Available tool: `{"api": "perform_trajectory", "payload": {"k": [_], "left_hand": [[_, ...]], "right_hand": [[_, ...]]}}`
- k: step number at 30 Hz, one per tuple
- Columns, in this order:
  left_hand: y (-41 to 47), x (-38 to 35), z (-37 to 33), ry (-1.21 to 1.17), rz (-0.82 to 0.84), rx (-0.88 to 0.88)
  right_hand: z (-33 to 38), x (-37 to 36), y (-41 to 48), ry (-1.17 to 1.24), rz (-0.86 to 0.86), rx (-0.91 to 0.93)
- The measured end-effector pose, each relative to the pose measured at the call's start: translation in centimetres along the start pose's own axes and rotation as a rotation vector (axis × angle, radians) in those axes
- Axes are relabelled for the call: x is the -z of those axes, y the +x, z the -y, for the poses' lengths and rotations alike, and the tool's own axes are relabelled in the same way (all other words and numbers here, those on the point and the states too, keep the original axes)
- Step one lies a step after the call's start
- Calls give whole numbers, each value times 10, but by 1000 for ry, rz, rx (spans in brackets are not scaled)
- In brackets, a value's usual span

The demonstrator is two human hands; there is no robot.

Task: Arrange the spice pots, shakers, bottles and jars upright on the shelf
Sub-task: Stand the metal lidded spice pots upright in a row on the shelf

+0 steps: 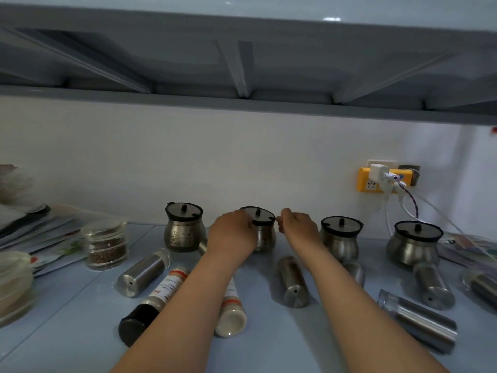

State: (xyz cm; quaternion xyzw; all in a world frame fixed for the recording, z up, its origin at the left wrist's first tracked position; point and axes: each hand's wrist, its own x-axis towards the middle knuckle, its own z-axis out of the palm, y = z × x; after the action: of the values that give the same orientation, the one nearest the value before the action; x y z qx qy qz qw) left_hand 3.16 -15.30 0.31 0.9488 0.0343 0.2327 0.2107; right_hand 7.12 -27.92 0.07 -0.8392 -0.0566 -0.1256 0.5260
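Observation:
Four round steel spice pots with dark lids stand upright along the wall: one at the left, one in the middle, two to the right. My left hand grips the middle pot's left side. My right hand has curled fingers at the right edge of its lid. Several steel shakers lie on their sides on the blue shelf, among them one at the left and one in the centre. A black-capped bottle and a white-capped bottle lie flat under my left forearm.
A lidded glass jar of brown spice stands upright at the left, beside flat packets. A yellow power strip with cables hangs on the wall at the right. An overhead shelf spans the top.

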Motion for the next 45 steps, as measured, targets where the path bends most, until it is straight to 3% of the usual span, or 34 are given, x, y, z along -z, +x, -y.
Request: {"api": "perform_trajectory", "payload": {"k": [3,7,12,19,24,28,35,45], "left_hand": [[-8,9,-21,-63,-136,-75],[-20,20,-56,-131,-187,-114],[-39,5,-107,-293,-155,-149],[-32,-40,-139,-392,99,-23],[-23,-60,-139,-487,127,-4],[-24,-69,-137,-618,129,-21],[-19,-73,-136,-807,195,33],[-12,-67,-134,-1166,160,48]], "right_hand": [[16,10,-5,-73,-79,160],[28,44,-11,-110,-136,288],[10,102,-9,-88,-189,230],[-25,135,-1,-238,-84,109],[-42,135,-4,-237,-15,35],[-47,136,-9,-199,135,-42],[-36,135,-20,-123,257,31],[-55,127,2,4,153,94]]}}
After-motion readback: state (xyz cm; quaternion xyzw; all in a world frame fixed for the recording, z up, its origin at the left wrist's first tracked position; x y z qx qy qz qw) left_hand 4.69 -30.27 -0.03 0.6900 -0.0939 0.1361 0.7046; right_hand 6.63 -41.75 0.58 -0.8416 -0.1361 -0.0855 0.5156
